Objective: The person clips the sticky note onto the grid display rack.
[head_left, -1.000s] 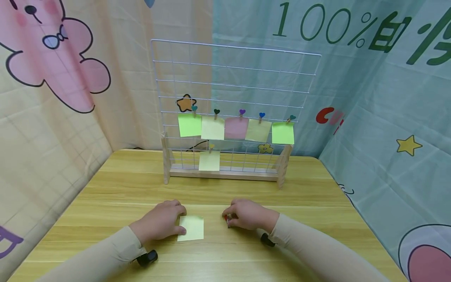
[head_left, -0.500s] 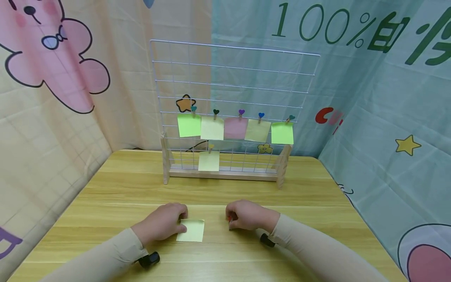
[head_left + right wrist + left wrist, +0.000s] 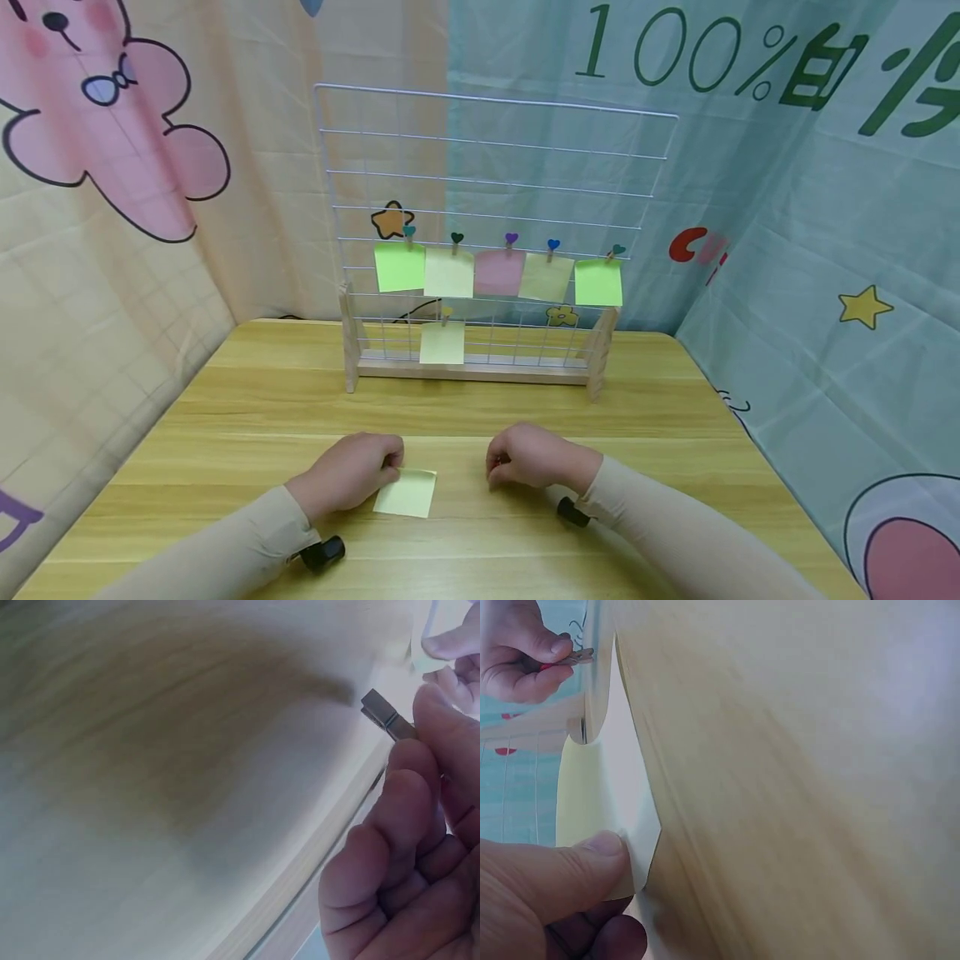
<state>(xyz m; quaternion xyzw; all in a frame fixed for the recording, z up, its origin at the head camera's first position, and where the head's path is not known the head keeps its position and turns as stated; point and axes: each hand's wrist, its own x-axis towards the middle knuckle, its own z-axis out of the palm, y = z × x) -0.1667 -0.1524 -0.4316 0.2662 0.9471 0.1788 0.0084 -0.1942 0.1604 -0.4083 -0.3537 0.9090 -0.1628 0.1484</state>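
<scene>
My left hand [image 3: 348, 473] pinches a pale yellow sticky note [image 3: 408, 496] by its left edge, with the thumb on the upper face. In the left wrist view the note [image 3: 611, 780] bends and stands up at an angle from the tabletop. To the right, my right hand [image 3: 536, 457] holds a small wooden clothespin [image 3: 382, 712] between thumb and index finger, its jaw end poking out past the fingertips. A bit of red shows on the clothespin [image 3: 577, 657] in the left wrist view; in the head view the fingers hide it.
A white wire grid [image 3: 495, 102] on a wooden stand [image 3: 472, 375] is at the back of the wooden table [image 3: 652, 433]. Across it hangs a row of clipped notes, including a pink note [image 3: 500, 273]. Below them hangs one pale note [image 3: 442, 344]. Printed curtains surround the table.
The left hand shifts slightly right and its thumb now sits at the note's edge; the note has tilted. The right hand also moves slightly right, and the clothespin's red part disappears behind the fingers.
</scene>
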